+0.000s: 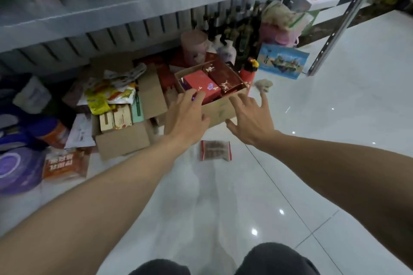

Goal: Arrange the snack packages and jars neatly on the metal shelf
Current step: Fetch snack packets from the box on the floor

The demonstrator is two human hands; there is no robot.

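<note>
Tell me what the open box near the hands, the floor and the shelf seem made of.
Open box: brown cardboard, matte, with raw folded edges.
Floor: probably ceramic tile, glossy white; it mirrors lamp spots and shows thin joint lines.
Shelf: likely grey painted metal, judging by its slotted upright; blur leaves the finish unsure.

Blurred red packet, purple bag cut off by left edge

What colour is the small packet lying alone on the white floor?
The small wrapped packet is red-edged with a brownish middle, seen in the head view.
</note>
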